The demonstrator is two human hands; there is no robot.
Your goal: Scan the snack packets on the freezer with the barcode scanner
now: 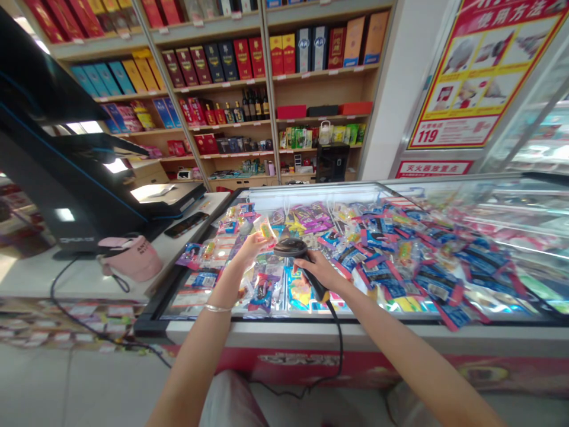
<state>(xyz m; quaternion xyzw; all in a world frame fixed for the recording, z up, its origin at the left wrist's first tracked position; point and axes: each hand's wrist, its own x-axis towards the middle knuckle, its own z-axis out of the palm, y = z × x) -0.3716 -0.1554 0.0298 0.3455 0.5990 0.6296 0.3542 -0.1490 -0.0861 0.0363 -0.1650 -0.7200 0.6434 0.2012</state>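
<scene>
My right hand (316, 268) is wrapped round the handle of a black barcode scanner (291, 248), its head tilted toward the left. Pinched in my left hand (252, 244) is a small snack packet (265, 228), clear with yellow and red parts; it is held up just beyond the scanner's head. Both hands are above the glass top of a chest freezer (208, 327). Many small snack packets lie spread on the glass, with blue and pink ones (438, 281) heaped at the right and purple ones (311, 216) toward the back.
A black cable (340, 350) hangs from the scanner down the freezer's front. On the counter to the left stand a dark checkout terminal (57, 178), a pink cup-shaped bag (136, 259) and a phone (186, 224). Shelves of boxes (242, 59) line the back wall.
</scene>
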